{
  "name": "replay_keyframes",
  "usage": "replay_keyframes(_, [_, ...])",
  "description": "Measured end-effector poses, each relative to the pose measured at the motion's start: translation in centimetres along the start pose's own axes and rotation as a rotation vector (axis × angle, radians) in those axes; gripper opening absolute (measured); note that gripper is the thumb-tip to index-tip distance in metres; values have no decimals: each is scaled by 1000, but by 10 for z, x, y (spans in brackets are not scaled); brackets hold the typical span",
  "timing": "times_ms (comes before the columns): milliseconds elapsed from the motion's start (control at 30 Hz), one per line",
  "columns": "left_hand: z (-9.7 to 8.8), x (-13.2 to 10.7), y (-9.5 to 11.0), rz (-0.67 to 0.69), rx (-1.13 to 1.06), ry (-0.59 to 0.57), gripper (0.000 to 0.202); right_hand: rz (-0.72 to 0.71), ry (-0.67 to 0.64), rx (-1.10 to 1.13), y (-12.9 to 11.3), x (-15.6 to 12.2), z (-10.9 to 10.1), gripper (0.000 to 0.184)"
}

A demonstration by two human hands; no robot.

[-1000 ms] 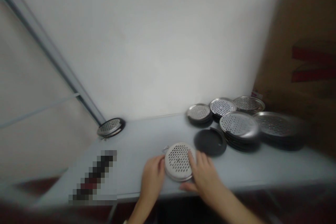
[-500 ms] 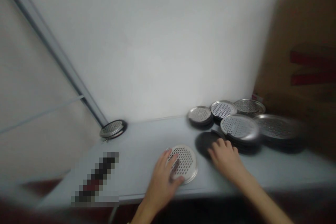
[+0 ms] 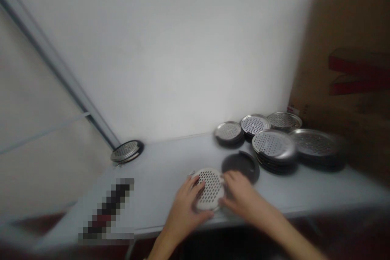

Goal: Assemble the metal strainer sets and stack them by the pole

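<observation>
A round perforated metal plate (image 3: 210,189), silvery with rows of slots, is between my hands near the table's front edge. My left hand (image 3: 187,201) grips its left side, fingers over the top and thumb at the near rim. At the right edge of the same plate, my right hand (image 3: 239,193) closes with fingers and thumb on the rim. Just behind my right hand lies a round black base (image 3: 240,166) with a raised lip, flat on the table. Something small and shiny, too blurred to name, shows beyond my left fingertips.
Several stacks of similar metal plates with black bases (image 3: 274,146) stand at the back right of the grey table (image 3: 164,170). Another small stack (image 3: 127,151) sits at the far left corner. A cardboard box (image 3: 344,32) borders the right side. A pixelated dark object (image 3: 106,211) lies at left.
My right hand has left the black base and come left to the perforated plate's right edge. My left hand stays on the plate. The view has shifted slightly.
</observation>
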State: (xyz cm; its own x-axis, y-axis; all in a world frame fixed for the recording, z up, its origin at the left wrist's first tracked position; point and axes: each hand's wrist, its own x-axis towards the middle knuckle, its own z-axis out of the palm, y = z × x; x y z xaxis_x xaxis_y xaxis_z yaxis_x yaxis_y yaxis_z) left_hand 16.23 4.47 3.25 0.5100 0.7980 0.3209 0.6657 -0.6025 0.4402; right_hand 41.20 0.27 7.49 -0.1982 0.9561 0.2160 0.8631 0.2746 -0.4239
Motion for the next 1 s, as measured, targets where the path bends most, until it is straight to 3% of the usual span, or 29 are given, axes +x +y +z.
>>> replay_keyframes(100, [1,0,-5,3,-33,7,80,-38,-20,16,-7,-2,18,70])
replay_keyframes(267, [1,-2,-12,8,-97,-7,84,-31,-112,-6,-1,3,26,88])
replay_keyframes(633, [-2,0,-12,15,-120,-25,86,-104,-133,-50,5,0,16,91])
replay_keyframes(800, [-4,1,-11,26,-137,-13,74,-131,-131,5,8,2,12,80])
replay_keyframes(1000, [-2,2,-13,24,-138,-22,74,-112,-128,6,13,5,17,74])
